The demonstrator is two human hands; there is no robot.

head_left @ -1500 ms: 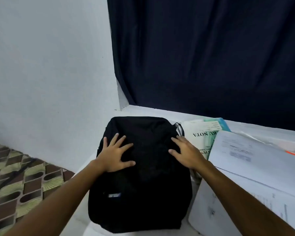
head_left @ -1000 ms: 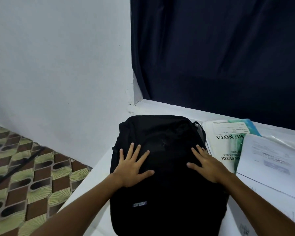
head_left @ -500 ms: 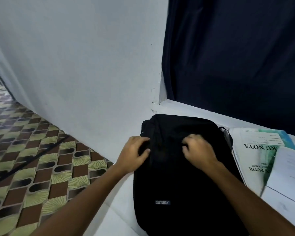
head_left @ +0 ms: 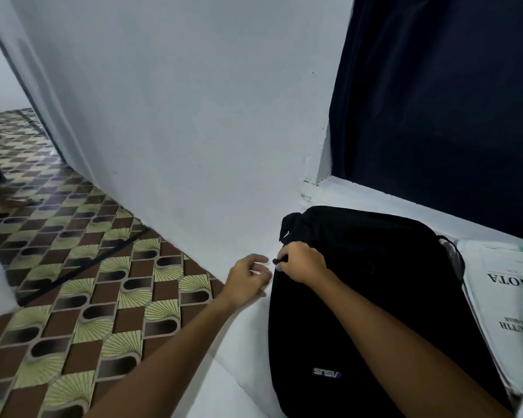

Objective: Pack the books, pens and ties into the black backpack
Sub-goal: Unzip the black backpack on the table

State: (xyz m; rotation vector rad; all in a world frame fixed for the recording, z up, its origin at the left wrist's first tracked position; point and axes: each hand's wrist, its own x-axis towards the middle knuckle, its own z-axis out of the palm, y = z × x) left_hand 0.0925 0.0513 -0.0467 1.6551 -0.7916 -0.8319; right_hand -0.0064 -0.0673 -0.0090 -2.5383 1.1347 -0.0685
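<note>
Early stage, nothing packed as far as I can see. One black backpack point(head_left: 375, 297) lies flat on the white desk point(head_left: 242, 357), front face up, logo toward 6 o'clock, top end toward 12. It looks closed; no open compartment is visible.

Right hand point(head_left: 304, 263): fingers curled, pinching a small dark zipper pull point(head_left: 276, 261) at the backpack's edge around 10 o'clock. Judging by the grip, this is the unzip step. Left hand point(head_left: 248, 280): holds nothing, fingers loosely bent, hovering just beside the backpack's 9 o'clock edge. Whether it touches the desk, I cannot tell.

Count in view:
- backpacks: 1
- books: 1 for sure, a white one point(head_left: 501, 312) with "NOTA" print, at 3 o'clock just beside the backpack. A green edge shows at its far corner, possibly a second book; too blurred to tell.
- pens: 0 visible
- ties: 0 visible

Left to do: open the backpack, load books, pens, ties, presumably zip up. Pens and ties must be outside this view.
</note>
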